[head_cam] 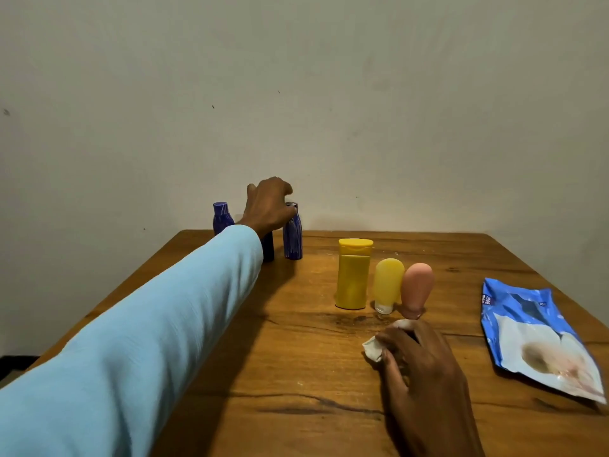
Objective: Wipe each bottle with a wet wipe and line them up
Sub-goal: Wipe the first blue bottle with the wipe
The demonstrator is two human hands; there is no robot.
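The wipes pack [534, 338] by the table's [296, 374] right edge carries lettering at its top left corner, too small to read. The left arm, in a light blue sleeve [148, 324], stretches to the far left corner, where the left hand [268, 206] curls over a middle blue bottle [268, 245], thumb touching the right blue bottle [292, 235]; a third [222, 217] stands left. The right hand [418, 364] rests near centre, pinching a wipe [374, 349]. Beyond it stand a yellow bottle [353, 275], a yellow tube [388, 285] and a pink tube [417, 288], side by side.
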